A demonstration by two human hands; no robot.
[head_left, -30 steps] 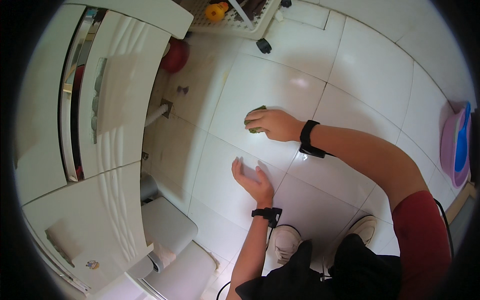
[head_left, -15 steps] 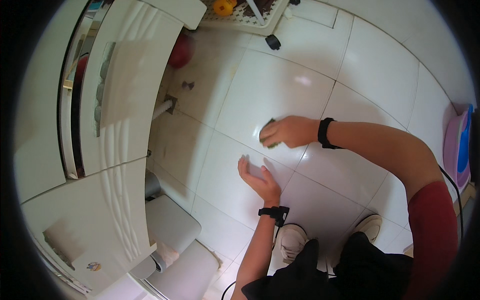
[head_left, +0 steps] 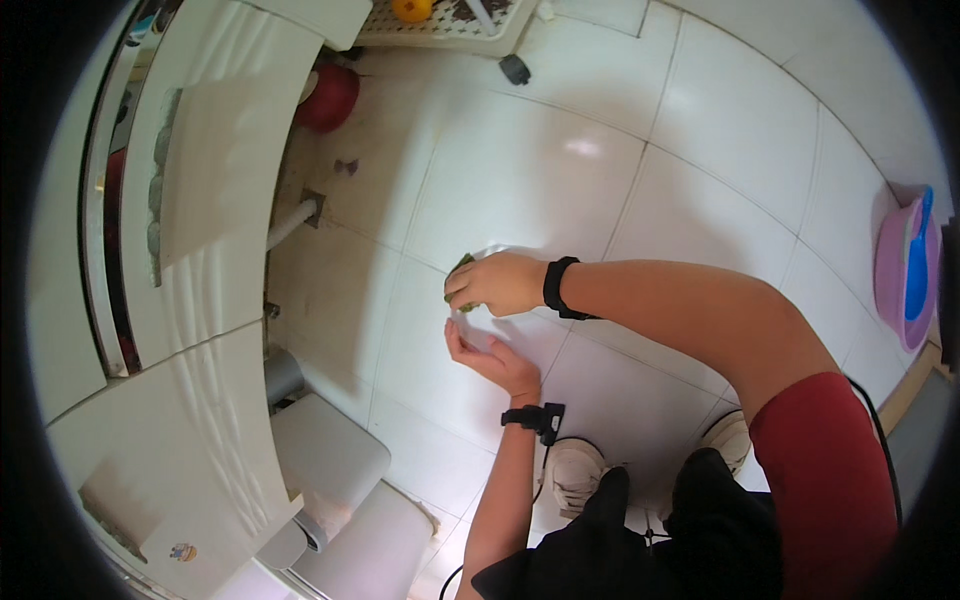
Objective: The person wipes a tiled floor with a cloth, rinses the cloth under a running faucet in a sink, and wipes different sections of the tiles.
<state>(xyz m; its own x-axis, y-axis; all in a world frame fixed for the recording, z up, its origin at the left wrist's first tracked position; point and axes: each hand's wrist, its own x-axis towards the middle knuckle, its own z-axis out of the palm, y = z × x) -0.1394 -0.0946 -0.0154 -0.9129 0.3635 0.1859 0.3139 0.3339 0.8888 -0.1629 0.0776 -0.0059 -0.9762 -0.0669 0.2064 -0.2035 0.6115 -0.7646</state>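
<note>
Right of a white cabinet (head_left: 215,220), a green pad (head_left: 463,264) appears against floor tiles (head_left: 540,190). Near it, the left hand (head_left: 495,366) is empty, fingers loosely curved; the right hand (head_left: 508,283) grips the pad. Flat, even pressure should work best.

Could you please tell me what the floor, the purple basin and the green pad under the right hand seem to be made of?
The floor: probably glazed ceramic tile, glossy white, given bright reflections and joint lines. The purple basin: likely smooth plastic, from its even colour. The green pad: perhaps matte sponge or cloth; the right hand hides too much to tell.
</note>
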